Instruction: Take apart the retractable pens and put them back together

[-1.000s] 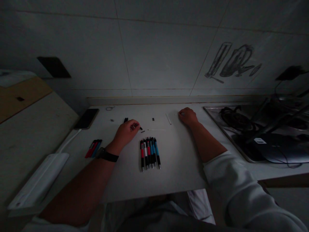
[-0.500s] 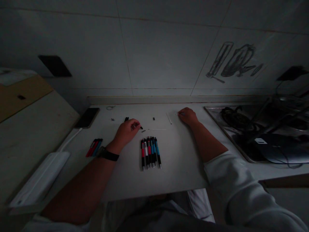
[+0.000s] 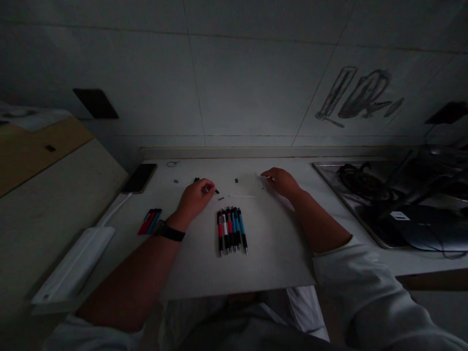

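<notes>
Right hand [image 3: 281, 183] has shifted to the thin pen refills [image 3: 259, 180], finger closure unclear, while the left hand [image 3: 195, 197] pinches a black pen part [image 3: 217, 191], apparently leaving its tip free.

"What colours are the pens [image 3: 230, 225]?"
"Red, white and blue, each black lower down."
"And the wristband [image 3: 174, 233]?"
"Black. The counter [image 3: 280, 261] looks pale grey, the wall [image 3: 252, 90] grey with darker lines."
</notes>
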Tool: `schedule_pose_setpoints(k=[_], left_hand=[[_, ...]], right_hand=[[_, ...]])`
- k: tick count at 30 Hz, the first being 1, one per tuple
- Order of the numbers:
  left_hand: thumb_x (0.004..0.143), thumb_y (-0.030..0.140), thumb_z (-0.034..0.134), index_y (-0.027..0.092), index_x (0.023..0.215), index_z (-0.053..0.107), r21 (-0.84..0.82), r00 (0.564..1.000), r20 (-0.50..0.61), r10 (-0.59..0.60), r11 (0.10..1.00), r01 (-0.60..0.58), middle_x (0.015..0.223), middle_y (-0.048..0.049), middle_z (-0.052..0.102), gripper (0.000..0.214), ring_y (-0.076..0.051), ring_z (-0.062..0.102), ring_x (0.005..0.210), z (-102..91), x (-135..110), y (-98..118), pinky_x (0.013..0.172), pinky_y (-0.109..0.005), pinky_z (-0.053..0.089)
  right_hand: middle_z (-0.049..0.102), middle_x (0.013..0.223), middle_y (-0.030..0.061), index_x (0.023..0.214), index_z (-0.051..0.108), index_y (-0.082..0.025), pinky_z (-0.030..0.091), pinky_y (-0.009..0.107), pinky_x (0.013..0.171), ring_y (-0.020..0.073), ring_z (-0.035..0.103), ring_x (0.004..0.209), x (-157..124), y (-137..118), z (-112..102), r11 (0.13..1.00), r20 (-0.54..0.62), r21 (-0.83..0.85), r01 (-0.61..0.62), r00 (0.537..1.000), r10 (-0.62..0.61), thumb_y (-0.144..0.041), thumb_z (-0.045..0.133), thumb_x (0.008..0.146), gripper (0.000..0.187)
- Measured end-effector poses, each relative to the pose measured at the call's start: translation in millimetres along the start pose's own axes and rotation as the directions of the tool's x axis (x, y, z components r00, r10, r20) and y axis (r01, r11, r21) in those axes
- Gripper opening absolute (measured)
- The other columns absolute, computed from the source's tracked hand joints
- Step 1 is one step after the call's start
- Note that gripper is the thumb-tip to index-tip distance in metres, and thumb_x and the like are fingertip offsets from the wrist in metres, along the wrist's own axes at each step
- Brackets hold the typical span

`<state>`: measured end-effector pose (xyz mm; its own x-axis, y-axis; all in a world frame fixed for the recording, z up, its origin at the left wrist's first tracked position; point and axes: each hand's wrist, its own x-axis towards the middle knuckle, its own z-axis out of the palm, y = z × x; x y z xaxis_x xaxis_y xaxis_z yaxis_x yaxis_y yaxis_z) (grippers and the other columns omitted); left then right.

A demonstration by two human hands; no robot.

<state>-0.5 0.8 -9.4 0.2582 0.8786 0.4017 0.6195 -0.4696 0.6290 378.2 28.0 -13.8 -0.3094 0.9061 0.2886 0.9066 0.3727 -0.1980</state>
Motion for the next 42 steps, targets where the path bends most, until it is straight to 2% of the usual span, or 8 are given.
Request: schedule_pose_setpoints(k=[4, 16, 23, 30, 42], left_hand=[[0.093, 0.028, 0.066, 0.022, 0.1, 0.069, 0.016, 1.0, -0.014, 0.011, 1.0, -0.01, 0.092, -0.0028, 0.074, 0.009, -0.017, 0.066, 0.078, -1.4, 0, 0, 0.076, -0.032, 0.052], [0.093, 0.029, 0.067, 0.023, 0.1, 0.069, 0.021, 1.0, -0.02, 0.022, 1.0, -0.022, 0.093, -0.002, 0.074, 0.009, -0.017, 0.065, 0.078, -1.1, 1, -2, 0.077, -0.031, 0.052], [0.093, 0.028, 0.066, 0.023, 0.1, 0.069, 0.017, 1.0, -0.009, 0.011, 1.0, -0.011, 0.092, -0.0023, 0.074, 0.009, -0.017, 0.066, 0.079, -2.0, 0, 0, 0.077, -0.032, 0.052], [0.093, 0.03, 0.065, 0.023, 0.099, 0.069, 0.034, 1.0, -0.005, 0.008, 0.999, -0.008, 0.093, -0.0037, 0.074, 0.01, -0.018, 0.066, 0.08, -3.2, 1, 1, 0.078, -0.034, 0.054], [0.094, 0.03, 0.065, 0.023, 0.1, 0.069, 0.029, 1.0, -0.006, 0.017, 0.999, -0.017, 0.094, -0.0031, 0.074, 0.011, -0.018, 0.067, 0.082, -1.2, 1, -4, 0.081, -0.034, 0.054]], right_hand=[[0.074, 0.123, 0.0098, 0.123, 0.077, -0.021, 0.048, 0.033, 0.103, 0.0223, 0.068, 0.111, 3, -11, 8, 0.996, 0.121, -0.064, 0.066, 0.991, -0.058, -0.015, 0.054, 0.095, 0.037], [0.075, 0.124, 0.0084, 0.124, 0.078, -0.024, 0.047, 0.034, 0.104, 0.024, 0.066, 0.116, 3, -30, 7, 0.987, 0.176, -0.114, 0.111, 0.98, -0.09, -0.021, 0.056, 0.098, 0.034], [0.075, 0.123, 0.0097, 0.124, 0.077, -0.021, 0.047, 0.034, 0.103, 0.024, 0.067, 0.114, 4, -35, 7, 0.987, 0.162, -0.095, 0.132, 0.98, -0.116, -0.023, 0.054, 0.099, 0.035], [0.074, 0.123, 0.0108, 0.125, 0.076, -0.021, 0.048, 0.037, 0.105, 0.0249, 0.067, 0.114, 0, -36, 3, 0.984, 0.143, -0.033, 0.174, 0.975, -0.168, -0.038, 0.058, 0.099, 0.036], [0.074, 0.121, 0.0115, 0.124, 0.077, -0.02, 0.049, 0.036, 0.104, 0.0243, 0.066, 0.114, -1, -38, 3, 0.977, 0.143, 0.001, 0.214, 0.967, -0.212, -0.039, 0.06, 0.1, 0.035]])
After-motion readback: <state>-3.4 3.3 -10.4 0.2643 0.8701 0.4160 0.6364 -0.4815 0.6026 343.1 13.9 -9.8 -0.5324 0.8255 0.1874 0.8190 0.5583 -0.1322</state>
